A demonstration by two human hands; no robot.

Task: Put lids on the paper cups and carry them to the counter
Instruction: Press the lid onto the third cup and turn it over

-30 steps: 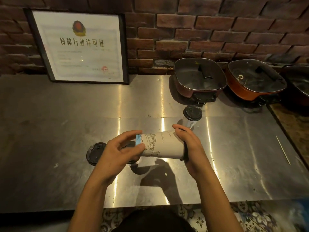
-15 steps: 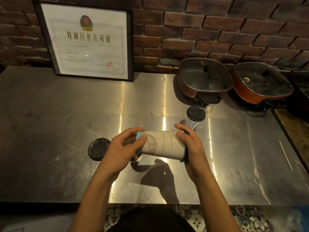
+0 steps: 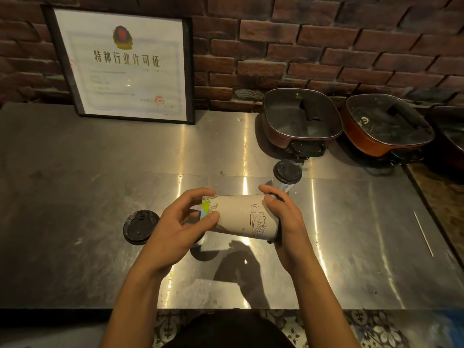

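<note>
I hold a white paper cup (image 3: 238, 217) with line drawings sideways above the steel table (image 3: 88, 187). My left hand (image 3: 180, 229) grips its base end with fingers and thumb. My right hand (image 3: 286, 222) is curled round its mouth end, where a black lid sits, mostly hidden by the fingers. Behind my right hand stands a second cup (image 3: 286, 175) with a black lid on it. One loose black lid (image 3: 140, 227) lies flat on the table left of my left hand. Under my left hand something dark shows, partly hidden.
A framed certificate (image 3: 125, 66) leans on the brick wall at the back left. Two lidded electric pots (image 3: 301, 119) (image 3: 386, 126) stand at the back right, a third cut off at the edge. A thin stick (image 3: 423, 232) lies at the right. The table's front edge runs just below my forearms.
The cup has turned in my hands, so a different part of its print faces up. The camera has tilted down and shifted a little. The lid and the other cup have not moved.
</note>
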